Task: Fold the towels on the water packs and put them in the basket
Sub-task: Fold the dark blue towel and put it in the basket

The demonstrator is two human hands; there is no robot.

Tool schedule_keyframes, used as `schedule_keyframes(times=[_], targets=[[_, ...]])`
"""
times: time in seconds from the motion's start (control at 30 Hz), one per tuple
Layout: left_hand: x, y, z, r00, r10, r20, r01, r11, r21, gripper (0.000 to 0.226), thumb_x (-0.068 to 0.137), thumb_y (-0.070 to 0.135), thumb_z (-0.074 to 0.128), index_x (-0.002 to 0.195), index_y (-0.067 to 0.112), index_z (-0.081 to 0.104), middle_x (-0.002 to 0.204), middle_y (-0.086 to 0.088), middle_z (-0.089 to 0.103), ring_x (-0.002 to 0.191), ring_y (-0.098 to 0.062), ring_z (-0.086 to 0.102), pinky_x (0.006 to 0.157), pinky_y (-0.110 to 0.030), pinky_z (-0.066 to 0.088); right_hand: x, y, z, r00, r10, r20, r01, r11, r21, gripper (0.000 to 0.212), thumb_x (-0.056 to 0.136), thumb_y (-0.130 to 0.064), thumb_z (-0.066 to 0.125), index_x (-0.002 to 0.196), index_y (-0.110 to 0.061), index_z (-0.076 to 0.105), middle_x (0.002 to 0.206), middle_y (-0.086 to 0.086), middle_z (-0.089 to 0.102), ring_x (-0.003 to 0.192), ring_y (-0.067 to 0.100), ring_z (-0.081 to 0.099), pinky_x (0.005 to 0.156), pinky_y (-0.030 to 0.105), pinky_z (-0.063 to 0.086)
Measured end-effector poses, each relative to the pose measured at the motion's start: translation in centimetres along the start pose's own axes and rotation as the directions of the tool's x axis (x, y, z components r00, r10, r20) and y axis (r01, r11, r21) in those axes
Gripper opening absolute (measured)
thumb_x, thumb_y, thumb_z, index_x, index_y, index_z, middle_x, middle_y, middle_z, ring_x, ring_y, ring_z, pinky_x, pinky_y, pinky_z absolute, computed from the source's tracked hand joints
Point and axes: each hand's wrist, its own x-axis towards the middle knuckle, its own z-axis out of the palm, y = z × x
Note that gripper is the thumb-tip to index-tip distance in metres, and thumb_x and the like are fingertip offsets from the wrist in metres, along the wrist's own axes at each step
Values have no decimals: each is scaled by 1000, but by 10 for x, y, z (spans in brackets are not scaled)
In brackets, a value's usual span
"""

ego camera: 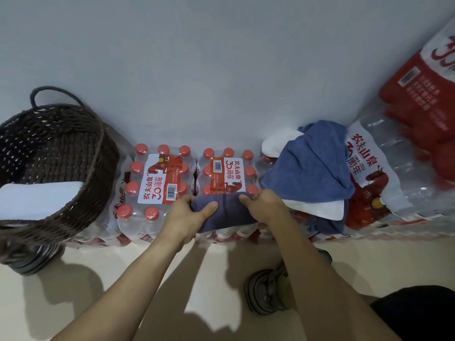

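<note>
Head view: "农夫山泉 30周年" water packs [157,183] under hand-gripped dark towel [225,212].

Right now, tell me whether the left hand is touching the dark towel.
Touching. The head view shows the left hand gripping one end of the dark towel, thumb curled over its top, while the right hand holds the other end.

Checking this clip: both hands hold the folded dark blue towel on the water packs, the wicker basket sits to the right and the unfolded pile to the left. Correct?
Not quite. The head view shows the wicker basket on the left and the unfolded pile on the right. The rest holds: left hand and right hand hold the folded dark blue towel on the water packs.
</note>
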Motion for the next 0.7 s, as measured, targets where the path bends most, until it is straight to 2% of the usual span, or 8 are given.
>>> schedule_keyframes(times=[0.1, 0.17, 0.23, 0.3, 0.43, 0.57, 0.63, 0.7], targets=[[-12, 16, -2, 984, 175, -39, -175, 985, 10, 43, 75, 34, 82, 109, 22, 59, 98, 9, 66, 84, -5, 63, 62, -19, 52, -13, -19, -26, 997, 7, 73, 1, 993, -115, 41, 96, -38, 57, 129, -14, 51, 111, 7, 59, 97, 23, 60, 77, 29, 49], [-20, 29, -9, 949, 314, -13, -313, 948, 51, 43, 73, 34, 83, 108, 27, 59, 99, 19, 62, 85, 2, 62, 62, -12, 49, -26, -34, -47, 988, -113, 109, 132, 973, -189, 62, 87, -25, 69, 141, -22, 38, 119, 5, 50, 103, 23, 56, 78, 30, 50], [-26, 46, -22, 887, 454, 83, -461, 879, 123, 40, 73, 38, 82, 106, 33, 60, 100, 24, 62, 90, 9, 59, 68, -13, 50, -39, -51, -66, 906, -350, 239, 386, 914, -126, 93, 74, -27, 80, 148, -34, 25, 133, -1, 44, 112, 21, 52, 83, 31, 51], [-31, 68, -40, 813, 548, 198, -580, 793, 187, 36, 75, 43, 78, 106, 37, 61, 101, 23, 64, 94, 7, 60, 74, -17, 52, -54, -69, -75, 753, -561, 344, 569, 817, 89, 99, 63, -35, 87, 143, -43, 29, 136, -16, 48, 116, 11, 54, 90, 31, 52], [-37, 109, -84, 721, 619, 312, -692, 664, 284, 35, 82, 50, 69, 106, 26, 62, 97, 10, 69, 88, -4, 66, 79, -34, 55, -70, -94, -71, 659, -733, 167, 659, 670, 342, 79, 60, -39, 89, 126, -43, 46, 110, -22, 64, 101, -3, 62, 81, 25, 54], [-45, 123, -141, 627, 663, 408, -773, 466, 430, 32, 86, 52, 64, 100, 24, 64, 91, 11, 68, 85, -2, 63, 76, -25, 50, -76, -114, -51, 609, -785, 116, 708, 604, 367, 37, 78, -52, 75, 108, -38, 58, 97, -20, 67, 90, -5, 64, 71, 15, 49], [-48, 120, -169, 623, 674, 398, -767, 426, 479, 32, 86, 55, 64, 97, 25, 64, 86, 11, 68, 81, -3, 62, 72, -23, 48, -83, -127, -29, 594, -795, 122, 709, 589, 389, 24, 87, -51, 66, 101, -33, 61, 92, -15, 67, 84, 1, 63, 69, 15, 49], [-46, 114, -197, 658, 662, 358, -734, 458, 502, 31, 83, 58, 65, 94, 29, 65, 82, 12, 69, 77, -5, 65, 68, -28, 49, -89, -141, -9, 535, -845, -30, 817, 508, 271, 28, 92, -46, 61, 105, -21, 61, 85, -7, 64, 76, 8, 58, 67, 17, 46]])
